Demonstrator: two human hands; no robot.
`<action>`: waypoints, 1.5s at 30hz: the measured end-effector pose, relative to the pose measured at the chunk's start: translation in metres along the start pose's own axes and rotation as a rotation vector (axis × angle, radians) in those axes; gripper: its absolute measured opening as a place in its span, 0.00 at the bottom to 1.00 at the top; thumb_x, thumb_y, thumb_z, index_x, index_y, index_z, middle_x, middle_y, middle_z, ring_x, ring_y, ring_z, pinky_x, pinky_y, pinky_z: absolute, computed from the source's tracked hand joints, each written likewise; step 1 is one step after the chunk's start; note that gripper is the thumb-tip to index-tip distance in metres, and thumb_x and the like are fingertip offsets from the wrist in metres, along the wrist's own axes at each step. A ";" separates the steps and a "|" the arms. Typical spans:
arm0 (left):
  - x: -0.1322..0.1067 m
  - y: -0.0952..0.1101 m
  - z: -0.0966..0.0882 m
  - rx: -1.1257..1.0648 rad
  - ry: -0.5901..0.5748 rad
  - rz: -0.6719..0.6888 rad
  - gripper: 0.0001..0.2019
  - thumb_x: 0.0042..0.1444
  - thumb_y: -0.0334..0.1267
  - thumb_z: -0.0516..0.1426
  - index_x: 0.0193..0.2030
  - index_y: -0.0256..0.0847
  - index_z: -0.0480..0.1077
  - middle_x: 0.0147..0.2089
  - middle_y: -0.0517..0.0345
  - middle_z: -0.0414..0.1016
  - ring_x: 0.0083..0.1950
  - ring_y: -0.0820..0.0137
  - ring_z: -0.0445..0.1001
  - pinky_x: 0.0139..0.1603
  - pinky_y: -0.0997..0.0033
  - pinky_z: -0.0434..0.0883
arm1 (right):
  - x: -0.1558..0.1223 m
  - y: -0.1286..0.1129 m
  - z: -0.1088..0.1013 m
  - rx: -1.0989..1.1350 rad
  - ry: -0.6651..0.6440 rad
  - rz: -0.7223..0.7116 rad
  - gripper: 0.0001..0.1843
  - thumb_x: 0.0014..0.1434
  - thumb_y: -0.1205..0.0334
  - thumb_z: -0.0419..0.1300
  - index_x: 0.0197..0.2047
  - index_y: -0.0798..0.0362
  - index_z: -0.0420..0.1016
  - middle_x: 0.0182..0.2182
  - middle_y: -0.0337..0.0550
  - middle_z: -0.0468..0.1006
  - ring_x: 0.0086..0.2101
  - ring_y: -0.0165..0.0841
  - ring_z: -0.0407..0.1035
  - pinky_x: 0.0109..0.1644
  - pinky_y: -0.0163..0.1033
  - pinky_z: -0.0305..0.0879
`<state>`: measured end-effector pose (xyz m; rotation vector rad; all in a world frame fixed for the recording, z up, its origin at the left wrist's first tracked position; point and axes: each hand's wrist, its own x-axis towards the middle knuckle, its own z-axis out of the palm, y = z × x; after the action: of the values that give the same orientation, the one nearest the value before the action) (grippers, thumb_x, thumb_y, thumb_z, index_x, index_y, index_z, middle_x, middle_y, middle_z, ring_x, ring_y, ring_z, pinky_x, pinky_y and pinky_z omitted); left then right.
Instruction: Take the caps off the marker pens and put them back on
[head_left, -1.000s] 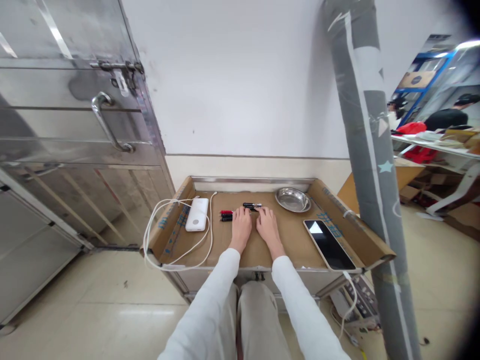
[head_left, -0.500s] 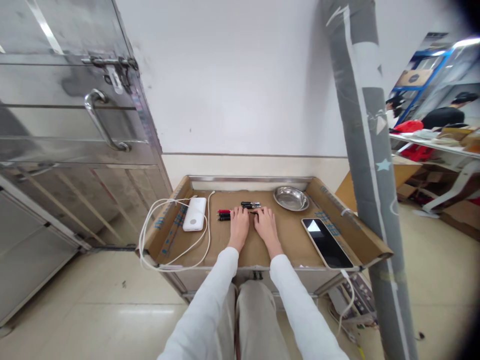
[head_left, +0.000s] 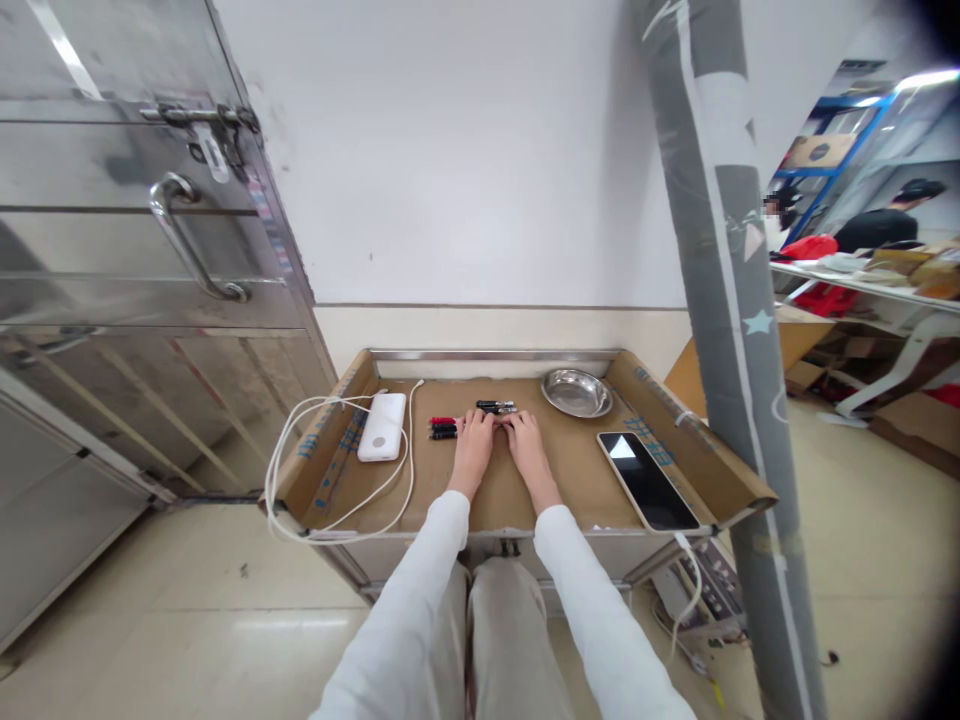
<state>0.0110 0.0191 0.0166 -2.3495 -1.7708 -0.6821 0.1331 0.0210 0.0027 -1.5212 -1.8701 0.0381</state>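
Note:
Red and black pens (head_left: 442, 427) lie side by side on the cardboard-lined cart top, their ends sticking out left of my left hand (head_left: 474, 445). That hand rests over them, fingers curled down on the pens. Close beside it, my right hand (head_left: 526, 447) has its fingers bent and its thumb turned towards the left hand. What its fingertips hold is too small and covered to make out. More black pens (head_left: 495, 406) with clear or silvery ends lie just beyond both hands. A round shallow steel dish (head_left: 576, 393) stands beyond my right hand.
A white power bank (head_left: 382, 428) with a looped white cable (head_left: 409, 490) lies on the left. On the right lies a phone (head_left: 649, 482) with a cable hanging down. Raised cardboard sides (head_left: 697, 440) edge the cart. A tall grey roll (head_left: 731, 300) leans beside it; people sit far right.
The whole view has shifted slightly to the left. My hands stay over the pens, with the fingertips and thumbs moved a little; the right thumb lies closer to the left hand.

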 end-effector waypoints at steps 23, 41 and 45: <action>-0.005 0.006 -0.004 -0.063 -0.005 0.173 0.10 0.61 0.39 0.51 0.48 0.41 0.66 0.49 0.50 0.71 0.53 0.62 0.66 0.56 0.59 0.59 | -0.014 -0.006 -0.021 0.288 0.278 0.206 0.20 0.64 0.56 0.44 0.41 0.53 0.76 0.40 0.47 0.80 0.39 0.36 0.73 0.48 0.39 0.64; -0.034 -0.002 -0.018 -0.005 0.080 0.025 0.09 0.65 0.35 0.45 0.46 0.38 0.64 0.45 0.50 0.72 0.49 0.63 0.69 0.49 0.63 0.63 | -0.022 -0.017 -0.021 0.226 0.130 0.015 0.18 0.64 0.61 0.45 0.47 0.52 0.74 0.45 0.46 0.77 0.45 0.35 0.71 0.53 0.42 0.64; -0.034 -0.003 -0.020 0.035 0.101 -0.032 0.12 0.64 0.32 0.44 0.49 0.35 0.64 0.46 0.48 0.72 0.49 0.62 0.69 0.49 0.62 0.64 | -0.022 -0.026 -0.024 0.282 -0.064 -0.232 0.26 0.61 0.66 0.47 0.63 0.46 0.58 0.57 0.41 0.68 0.55 0.32 0.63 0.61 0.41 0.58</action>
<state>-0.0047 -0.0175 0.0193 -2.2275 -1.7668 -0.7538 0.1249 -0.0156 0.0212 -1.1196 -1.9851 0.2355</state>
